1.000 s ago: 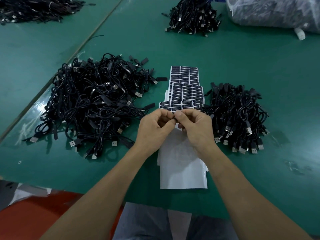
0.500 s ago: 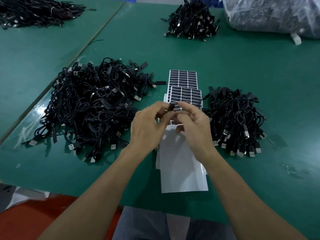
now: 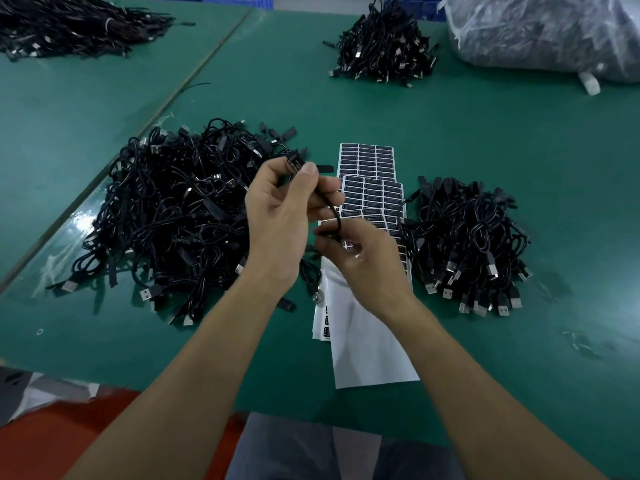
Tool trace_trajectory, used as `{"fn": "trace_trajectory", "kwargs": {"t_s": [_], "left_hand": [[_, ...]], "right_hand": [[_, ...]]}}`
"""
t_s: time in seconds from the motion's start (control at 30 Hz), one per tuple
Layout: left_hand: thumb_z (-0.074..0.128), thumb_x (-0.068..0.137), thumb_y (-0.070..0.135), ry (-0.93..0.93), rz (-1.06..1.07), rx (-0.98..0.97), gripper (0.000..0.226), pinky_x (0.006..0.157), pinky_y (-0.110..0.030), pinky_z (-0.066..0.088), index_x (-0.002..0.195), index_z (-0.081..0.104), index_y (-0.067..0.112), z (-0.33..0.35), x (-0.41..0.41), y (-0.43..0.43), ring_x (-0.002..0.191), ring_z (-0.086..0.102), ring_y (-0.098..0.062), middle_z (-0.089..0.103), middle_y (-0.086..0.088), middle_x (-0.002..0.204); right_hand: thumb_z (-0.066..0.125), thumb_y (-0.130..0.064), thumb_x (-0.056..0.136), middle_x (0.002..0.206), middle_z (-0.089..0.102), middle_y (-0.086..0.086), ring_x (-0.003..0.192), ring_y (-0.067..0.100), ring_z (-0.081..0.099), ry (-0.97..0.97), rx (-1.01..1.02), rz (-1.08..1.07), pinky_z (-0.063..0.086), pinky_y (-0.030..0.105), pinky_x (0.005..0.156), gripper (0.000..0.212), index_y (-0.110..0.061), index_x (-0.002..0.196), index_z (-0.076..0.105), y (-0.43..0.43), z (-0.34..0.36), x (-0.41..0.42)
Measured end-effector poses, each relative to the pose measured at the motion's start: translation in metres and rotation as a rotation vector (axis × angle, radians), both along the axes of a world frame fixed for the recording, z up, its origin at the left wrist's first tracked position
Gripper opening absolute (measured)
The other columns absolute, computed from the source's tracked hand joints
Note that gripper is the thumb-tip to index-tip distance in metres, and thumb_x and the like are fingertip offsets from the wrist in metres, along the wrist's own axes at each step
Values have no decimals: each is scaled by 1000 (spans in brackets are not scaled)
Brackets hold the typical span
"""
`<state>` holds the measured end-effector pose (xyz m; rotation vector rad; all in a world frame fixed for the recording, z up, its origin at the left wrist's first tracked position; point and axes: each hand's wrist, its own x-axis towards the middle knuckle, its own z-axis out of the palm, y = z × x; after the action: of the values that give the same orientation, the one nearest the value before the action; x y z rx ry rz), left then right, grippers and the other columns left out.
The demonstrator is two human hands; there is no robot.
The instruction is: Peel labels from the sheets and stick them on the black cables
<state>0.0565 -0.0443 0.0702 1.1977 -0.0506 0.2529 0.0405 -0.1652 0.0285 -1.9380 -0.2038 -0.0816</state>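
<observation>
My left hand (image 3: 282, 216) pinches the plug end of a black cable (image 3: 333, 211), raised above the table. The cable curves down into my right hand (image 3: 360, 263), whose fingers close around it lower down. Under both hands lie sheets of black labels (image 3: 367, 161), overlapping, with peeled white backing (image 3: 367, 344) nearer me. A large loose heap of black cables (image 3: 166, 216) lies to the left. A tidier pile of cables (image 3: 471, 240) sits to the right of the sheets.
The green table (image 3: 519, 140) carries another cable pile (image 3: 384, 46) at the back centre and a clear plastic bag (image 3: 547, 32) at the back right. A second table at the far left holds more cables (image 3: 69, 26). The near table edge runs by my lap.
My hands have risen and drawn apart: the left went up and left with the cable's plug end, the right stayed lower on the cable. The cable now stretches between them.
</observation>
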Motion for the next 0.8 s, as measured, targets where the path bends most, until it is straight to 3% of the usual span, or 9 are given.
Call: {"fn": "trace_trajectory", "kwargs": {"t_s": [0.13, 0.23, 0.33, 0.4, 0.47, 0.53, 0.6, 0.7, 0.8], "left_hand": [[47, 107, 15, 103, 120, -70, 19, 54, -26, 54, 88, 45, 15, -1, 7, 4, 66, 71, -20, 74, -7, 76], [44, 108, 29, 217, 184, 30, 28, 55, -26, 56, 89, 55, 12, -12, 12, 15, 70, 72, -19, 75, -7, 82], [45, 107, 31, 300, 264, 212, 28, 52, -25, 53, 90, 62, 16, -26, 15, 27, 63, 68, -10, 74, 4, 78], [52, 102, 26, 282, 302, 432, 19, 53, -28, 52, 87, 63, 21, -36, 15, 34, 59, 63, -6, 71, 10, 75], [56, 99, 26, 218, 319, 652, 17, 56, -35, 53, 83, 63, 25, -45, 12, 41, 58, 61, -10, 69, 6, 75], [57, 99, 28, 136, 325, 847, 16, 54, -38, 51, 83, 63, 27, -53, 8, 49, 54, 57, -11, 65, 7, 70], [60, 96, 25, 47, 315, 1070, 10, 50, -30, 48, 89, 66, 30, -59, 4, 56, 54, 56, -8, 65, 14, 73], [64, 85, 14, -122, 241, 1387, 22, 54, -21, 43, 99, 73, 30, -66, -3, 65, 69, 60, -7, 69, 16, 98], [69, 73, 13, -295, 121, 1557, 33, 54, -29, 50, 101, 76, 28, -72, -8, 69, 83, 61, -18, 66, 8, 105]], "right_hand": [[65, -17, 96, 78, 72, -2, 74, 17, 67, 15, 34, -58, 55, 27, 70, 10, -17, 89, 72, -6, 7, -4], [67, -20, 95, 71, 69, -4, 58, 5, 62, -52, -26, -175, 50, 16, 53, 9, -17, 93, 75, -20, 13, -5], [64, -21, 97, 70, 64, -13, 53, 1, 55, -147, -185, -361, 45, 10, 54, 14, -13, 97, 75, -38, 27, 1], [60, -23, 100, 79, 68, -9, 65, 4, 58, -188, -327, -462, 47, 11, 73, 17, -12, 102, 72, -51, 37, 7], [55, -28, 102, 99, 69, -3, 93, 20, 62, -152, -431, -552, 37, 25, 94, 32, -10, 127, 63, -62, 44, 14], [53, -30, 103, 119, 65, 8, 119, 32, 53, -71, -489, -613, 27, 31, 98, 50, -10, 147, 42, -74, 47, 20], [55, -32, 101, 140, 51, 15, 132, 36, 39, 16, -588, -637, 27, 40, 108, 62, -13, 154, 30, -80, 47, 19], [61, -32, 95, 150, 36, 13, 135, 37, 31, -16, -748, -662, 27, 49, 110, 56, -18, 147, 44, -72, 43, 13], [63, -27, 93, 138, 45, 8, 126, 30, 36, -135, -731, -591, 27, 41, 102, 42, -21, 134, 58, -54, 37, 6]]}}
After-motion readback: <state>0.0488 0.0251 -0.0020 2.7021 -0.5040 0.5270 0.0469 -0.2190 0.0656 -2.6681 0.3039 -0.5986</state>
